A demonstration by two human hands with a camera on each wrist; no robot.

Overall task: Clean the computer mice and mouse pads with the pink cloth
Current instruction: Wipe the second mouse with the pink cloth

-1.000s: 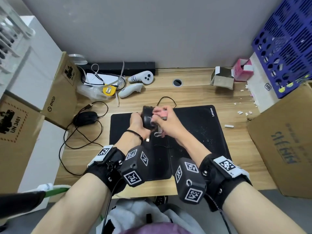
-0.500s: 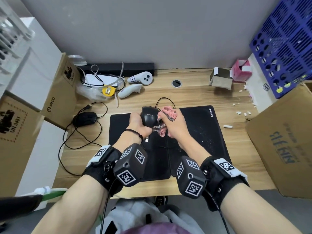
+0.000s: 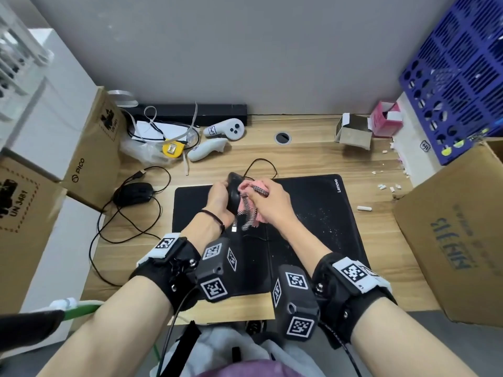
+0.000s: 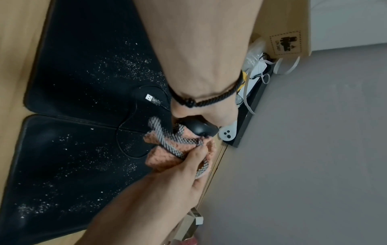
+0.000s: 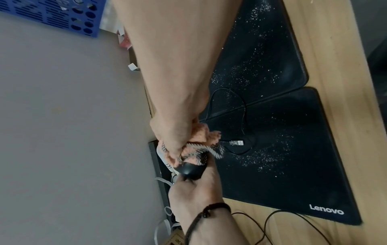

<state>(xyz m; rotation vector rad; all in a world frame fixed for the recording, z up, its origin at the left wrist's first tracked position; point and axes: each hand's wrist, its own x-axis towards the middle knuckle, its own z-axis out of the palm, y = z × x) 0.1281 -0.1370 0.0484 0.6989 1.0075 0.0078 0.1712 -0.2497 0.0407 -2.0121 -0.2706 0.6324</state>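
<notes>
I hold the black mouse (image 3: pixel 233 195) up in my left hand (image 3: pixel 217 197) so my right hand (image 3: pixel 272 202), clutching the pink cloth (image 3: pixel 249 210), can wipe its side.

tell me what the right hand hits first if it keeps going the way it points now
Most likely the black mouse: the right hand presses the pink cloth against it, with the left hand gripping the mouse from the far side.

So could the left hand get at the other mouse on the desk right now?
Probably not yet: the left hand is gripping the held mouse while the cloth wipes it. The other mouse lies uncovered just left of the pad, nothing blocking it.
</notes>
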